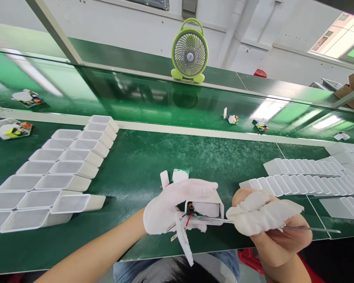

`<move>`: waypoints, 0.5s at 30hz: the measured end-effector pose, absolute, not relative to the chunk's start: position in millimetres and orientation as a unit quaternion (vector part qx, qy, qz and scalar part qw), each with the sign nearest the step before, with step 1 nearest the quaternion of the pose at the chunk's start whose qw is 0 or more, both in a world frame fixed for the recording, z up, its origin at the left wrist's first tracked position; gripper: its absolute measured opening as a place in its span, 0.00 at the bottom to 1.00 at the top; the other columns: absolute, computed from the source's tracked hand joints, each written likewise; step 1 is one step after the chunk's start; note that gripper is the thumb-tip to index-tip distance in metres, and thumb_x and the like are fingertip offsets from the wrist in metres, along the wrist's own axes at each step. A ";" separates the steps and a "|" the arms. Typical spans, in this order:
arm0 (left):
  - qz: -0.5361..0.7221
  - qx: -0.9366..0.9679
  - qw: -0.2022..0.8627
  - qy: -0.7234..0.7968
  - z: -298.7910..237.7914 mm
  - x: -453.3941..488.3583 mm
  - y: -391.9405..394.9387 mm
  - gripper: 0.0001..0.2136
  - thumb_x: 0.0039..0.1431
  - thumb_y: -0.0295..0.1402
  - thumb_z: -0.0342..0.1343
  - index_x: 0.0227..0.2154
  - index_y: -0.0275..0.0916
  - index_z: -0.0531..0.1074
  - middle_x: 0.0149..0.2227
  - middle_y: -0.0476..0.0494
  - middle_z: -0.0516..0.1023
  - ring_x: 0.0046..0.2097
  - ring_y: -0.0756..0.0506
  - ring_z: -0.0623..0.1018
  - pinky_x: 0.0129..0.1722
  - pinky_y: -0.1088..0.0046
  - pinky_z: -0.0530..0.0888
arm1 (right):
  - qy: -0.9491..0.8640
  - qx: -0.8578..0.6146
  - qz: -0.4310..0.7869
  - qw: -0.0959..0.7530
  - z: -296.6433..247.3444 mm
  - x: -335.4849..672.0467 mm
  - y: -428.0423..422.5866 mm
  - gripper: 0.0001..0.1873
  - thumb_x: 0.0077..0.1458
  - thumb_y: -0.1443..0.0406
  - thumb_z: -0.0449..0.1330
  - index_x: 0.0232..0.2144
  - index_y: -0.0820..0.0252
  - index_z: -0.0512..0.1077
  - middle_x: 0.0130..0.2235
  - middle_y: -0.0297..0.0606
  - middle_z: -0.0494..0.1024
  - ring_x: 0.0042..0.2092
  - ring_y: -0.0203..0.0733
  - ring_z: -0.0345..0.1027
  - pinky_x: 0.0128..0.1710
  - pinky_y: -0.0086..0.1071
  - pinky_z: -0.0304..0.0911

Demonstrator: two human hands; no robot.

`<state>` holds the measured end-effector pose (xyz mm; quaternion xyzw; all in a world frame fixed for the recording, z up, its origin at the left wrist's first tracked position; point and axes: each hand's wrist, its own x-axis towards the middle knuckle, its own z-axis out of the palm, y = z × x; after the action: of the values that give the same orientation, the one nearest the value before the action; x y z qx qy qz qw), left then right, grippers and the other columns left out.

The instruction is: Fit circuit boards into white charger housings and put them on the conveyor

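My left hand (165, 208), in a white glove, is wrapped round a white plastic housing (222, 204) whose open end faces me. Inside show a circuit board with white filler and a dark part with copper windings; a red wire (188, 220) sticks out. A white end cover with metal plug pins (183, 239) hangs beside the opening, below my left hand. My right hand (271, 224), its fingers partly covered in white glove material, closes on slim metal tweezers (312, 228). Their tips reach the lower edge of the opening. Just behind the housing lies another circuit board (181, 175) with a white cover piece.
Rows of open white housings (73, 167) stand on the green table (147, 153) at left. More housings (306, 184) lie in rows at right. A green fan (190, 55) sits on the back ledge. Loose circuit assemblies (16, 129) lie at far left. A red stool (249, 259) is below the table edge.
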<state>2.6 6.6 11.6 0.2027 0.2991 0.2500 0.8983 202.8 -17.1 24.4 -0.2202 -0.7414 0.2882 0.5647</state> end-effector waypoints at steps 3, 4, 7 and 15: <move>0.236 0.201 0.904 0.294 5.2 0.1 5.6 0.13 0.56 0.42 0.66 0.31 0.36 0.79 0.26 0.43 0.80 0.26 0.47 0.80 0.26 0.74 0.81 | -0.748 -0.208 0.275 0.567 24.6 205.1 -17.0 0.34 0.48 0.80 0.63 0.54 0.45 0.72 0.28 0.33 0.77 0.25 0.43 0.68 0.17 0.36 0.67; 0.237 0.201 0.906 0.287 1.8 -0.9 4.9 0.13 0.56 0.42 0.66 0.32 0.35 0.79 0.26 0.43 0.80 0.26 0.47 0.80 0.26 0.74 0.81 | -0.751 -0.206 0.273 0.565 25.0 205.1 -17.3 0.33 0.49 0.79 0.62 0.54 0.45 0.72 0.28 0.34 0.76 0.25 0.43 0.68 0.17 0.35 0.67; 0.267 0.202 0.905 0.263 -9.6 -4.3 1.4 0.17 0.53 0.40 0.69 0.44 0.37 0.80 0.34 0.40 0.83 0.32 0.43 0.83 0.28 0.73 0.81 | -0.749 -0.242 0.265 0.557 26.9 203.0 -19.0 0.22 0.50 0.78 0.61 0.44 0.52 0.76 0.26 0.35 0.75 0.26 0.44 0.69 0.18 0.37 0.68; 0.270 0.188 0.906 0.265 -15.0 -4.7 -0.5 0.19 0.58 0.39 0.65 0.51 0.39 0.79 0.35 0.39 0.85 0.35 0.41 0.85 0.28 0.73 0.80 | -0.711 -0.287 0.279 0.577 22.4 206.0 -23.0 0.16 0.53 0.75 0.63 0.38 0.48 0.78 0.25 0.34 0.75 0.24 0.44 0.68 0.17 0.39 0.68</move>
<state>-4.7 -0.5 -15.0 0.1878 0.2650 0.2698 0.9065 206.0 -23.0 22.4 -0.2874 -0.7114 0.2791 0.5774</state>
